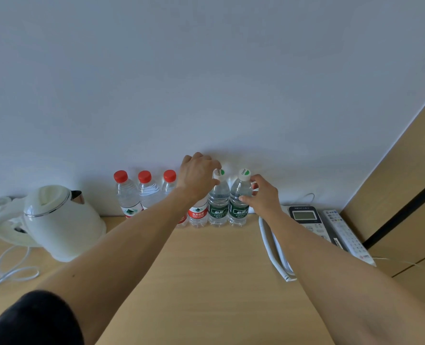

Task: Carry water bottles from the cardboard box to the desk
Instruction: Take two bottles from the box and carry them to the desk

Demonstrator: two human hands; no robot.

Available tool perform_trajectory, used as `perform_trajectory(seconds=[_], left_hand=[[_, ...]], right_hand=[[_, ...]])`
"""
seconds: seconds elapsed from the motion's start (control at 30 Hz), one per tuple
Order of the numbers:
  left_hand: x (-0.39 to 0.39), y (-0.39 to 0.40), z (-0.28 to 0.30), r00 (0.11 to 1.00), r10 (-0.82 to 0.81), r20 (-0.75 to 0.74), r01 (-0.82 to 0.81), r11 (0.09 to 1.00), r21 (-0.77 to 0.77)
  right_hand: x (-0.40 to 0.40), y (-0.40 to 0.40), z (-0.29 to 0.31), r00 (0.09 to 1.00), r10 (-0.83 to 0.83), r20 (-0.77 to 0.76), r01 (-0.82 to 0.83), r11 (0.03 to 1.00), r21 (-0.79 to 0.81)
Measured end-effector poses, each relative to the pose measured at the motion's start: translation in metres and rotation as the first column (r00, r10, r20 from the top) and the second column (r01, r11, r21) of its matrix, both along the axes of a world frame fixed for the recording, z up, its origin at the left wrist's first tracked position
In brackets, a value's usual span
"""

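Several water bottles stand in a row against the wall at the back of the wooden desk (206, 270). Three red-capped bottles (128, 195) show fully at the left; another red-label bottle (198, 215) stands partly behind my left arm. Two green-label bottles stand at the right end. My left hand (197, 174) grips the neck of the left green-label bottle (217, 205) from above. My right hand (262, 195) holds the shoulder of the right green-label bottle (239, 207) from its right side. The cardboard box is out of view.
A white electric kettle (59, 220) with its cord (10, 270) stands at the left of the desk. A desk phone (306, 217) with a white handset and a white remote (343, 232) lie at the right. A wooden cabinet (405, 183) closes the right side.
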State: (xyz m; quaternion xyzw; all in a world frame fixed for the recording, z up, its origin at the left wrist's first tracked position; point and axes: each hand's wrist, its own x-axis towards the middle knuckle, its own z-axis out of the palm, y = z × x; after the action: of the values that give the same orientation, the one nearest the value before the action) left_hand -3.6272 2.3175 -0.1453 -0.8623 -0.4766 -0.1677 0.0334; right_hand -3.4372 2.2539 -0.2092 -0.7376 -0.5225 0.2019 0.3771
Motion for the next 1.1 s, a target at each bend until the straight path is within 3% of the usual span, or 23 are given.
perform_trajectory(seconds=[0.2,0.7,1.1], left_hand=[[-0.016,-0.005,-0.004,0.999,-0.006,0.036,0.004,0.998,0.065],[-0.087,-0.002,0.003,0.976,0.211,0.049,-0.212,0.977,0.028],[-0.089,-0.001,0.001,0.983,0.182,-0.012,-0.183,0.982,-0.048]], right_hand=[[-0.002,-0.001,0.003,0.999,-0.001,0.034,0.002,0.999,-0.035],[-0.017,-0.003,0.029,0.987,-0.019,0.16,0.047,0.984,-0.175],[-0.036,-0.033,0.053,0.977,-0.075,0.202,0.115,0.974,-0.197]])
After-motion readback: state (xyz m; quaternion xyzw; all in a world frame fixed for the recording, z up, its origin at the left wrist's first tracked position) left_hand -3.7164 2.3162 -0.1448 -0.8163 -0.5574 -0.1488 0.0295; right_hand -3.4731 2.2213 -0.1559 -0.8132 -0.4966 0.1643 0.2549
